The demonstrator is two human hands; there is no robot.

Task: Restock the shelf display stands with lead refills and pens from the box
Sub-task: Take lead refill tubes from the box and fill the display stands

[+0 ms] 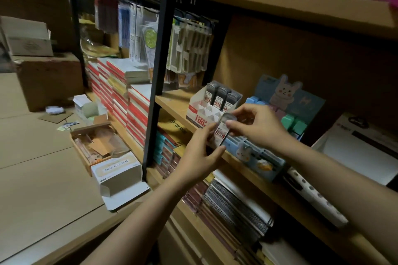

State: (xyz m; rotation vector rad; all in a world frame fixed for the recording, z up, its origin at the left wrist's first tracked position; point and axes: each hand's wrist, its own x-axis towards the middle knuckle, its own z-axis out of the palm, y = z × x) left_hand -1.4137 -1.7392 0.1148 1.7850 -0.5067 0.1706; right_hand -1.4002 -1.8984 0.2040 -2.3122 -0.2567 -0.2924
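Two hands, left hand (199, 155) and right hand (256, 127), pinch a small grey plastic lead-refill case (224, 130) by its ends at the shelf's (172, 98) front edge before the white cardboard display stand (206, 107); seemingly light, rigid and slick, it is probably best gripped by its narrow edges.

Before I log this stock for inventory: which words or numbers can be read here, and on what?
"100": front of the white lead refill display stand, in red.
Lead refill case held by left hand and right hand: print blurred.
White carton on the floor: label unreadable.
Rabbit display stand: text too small.
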